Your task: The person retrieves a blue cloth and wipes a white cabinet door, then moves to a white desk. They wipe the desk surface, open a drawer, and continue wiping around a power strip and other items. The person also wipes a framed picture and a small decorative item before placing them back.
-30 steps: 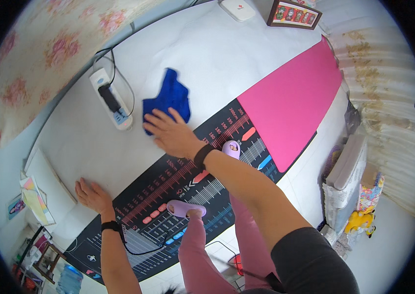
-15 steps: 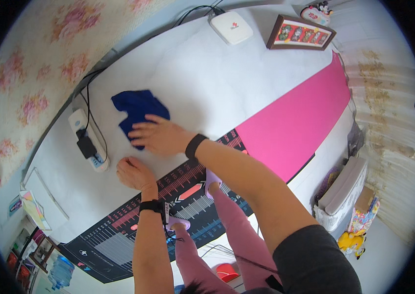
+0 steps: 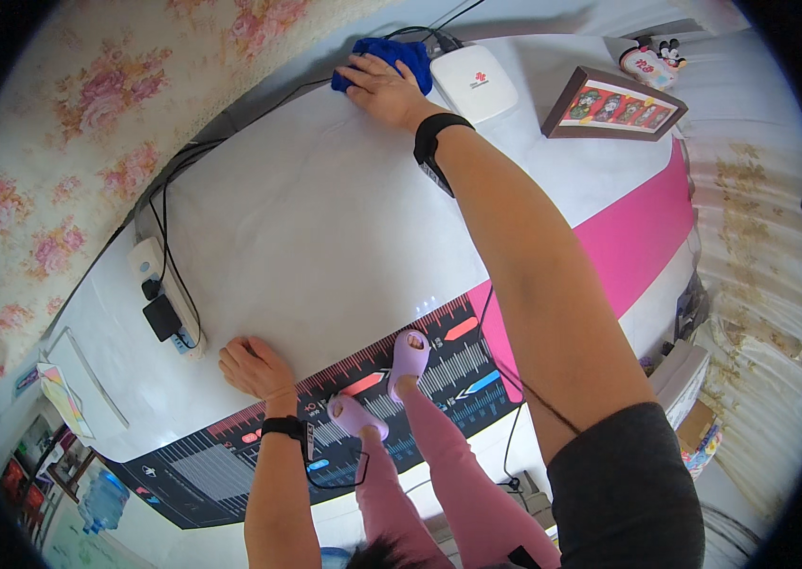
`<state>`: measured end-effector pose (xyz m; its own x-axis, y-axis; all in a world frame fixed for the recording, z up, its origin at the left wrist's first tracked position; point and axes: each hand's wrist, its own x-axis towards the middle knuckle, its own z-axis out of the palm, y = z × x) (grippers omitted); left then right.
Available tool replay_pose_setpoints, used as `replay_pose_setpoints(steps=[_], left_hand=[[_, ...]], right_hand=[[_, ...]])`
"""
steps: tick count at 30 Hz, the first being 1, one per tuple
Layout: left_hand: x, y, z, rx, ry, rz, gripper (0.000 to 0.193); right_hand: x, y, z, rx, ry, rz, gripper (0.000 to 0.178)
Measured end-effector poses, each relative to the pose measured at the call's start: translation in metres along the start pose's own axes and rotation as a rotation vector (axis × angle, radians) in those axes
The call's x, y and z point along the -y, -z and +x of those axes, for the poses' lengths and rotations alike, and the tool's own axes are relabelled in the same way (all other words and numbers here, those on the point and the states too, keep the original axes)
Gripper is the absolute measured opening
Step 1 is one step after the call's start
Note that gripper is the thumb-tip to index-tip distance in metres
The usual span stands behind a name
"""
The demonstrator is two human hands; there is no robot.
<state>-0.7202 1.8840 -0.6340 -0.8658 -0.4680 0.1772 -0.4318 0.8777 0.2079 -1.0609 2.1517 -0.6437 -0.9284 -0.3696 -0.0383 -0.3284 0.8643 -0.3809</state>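
A blue cloth (image 3: 408, 55) lies bunched at the far edge of the white tabletop (image 3: 325, 218). My right hand (image 3: 384, 92) is on top of it, holding it against the surface with the fingers bent over it; part of the cloth is hidden beneath the palm. Just beyond that hand to the right is a white box-shaped device (image 3: 475, 83). My left hand (image 3: 257, 368) rests on the near left part of the table, its fingers curled in and nothing seen in them. Dark bands circle both wrists.
A power strip (image 3: 147, 258) with a black adapter and cables lies at the left. At the far right stand a framed picture (image 3: 553, 116) and a small figurine (image 3: 652, 66). A black and pink mat (image 3: 643, 223) runs along the near side. Cables trail along the wall edge.
My right hand has moved far forward and to the right, taking the blue cloth from the table's left middle to its far edge. My left hand stays curled in about the same place.
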Motion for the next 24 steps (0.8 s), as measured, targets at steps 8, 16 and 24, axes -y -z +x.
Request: replay_pose_setpoints(steps=[8,16,24], left_hand=[[0.002,-0.004,0.001,-0.016,-0.023,0.029,0.021],[0.003,-0.003,-0.001,0.011,-0.029,0.089,0.023],[0.003,-0.006,0.001,0.0,-0.006,0.09,0.023]], right_hand=[[0.027,-0.008,-0.171,-0.112,0.179,-0.066,0.048],[-0.064,0.02,-0.272,-0.204,-0.558,-0.332,0.058],[0.163,-0.042,-0.298,0.066,0.262,0.294,0.05]])
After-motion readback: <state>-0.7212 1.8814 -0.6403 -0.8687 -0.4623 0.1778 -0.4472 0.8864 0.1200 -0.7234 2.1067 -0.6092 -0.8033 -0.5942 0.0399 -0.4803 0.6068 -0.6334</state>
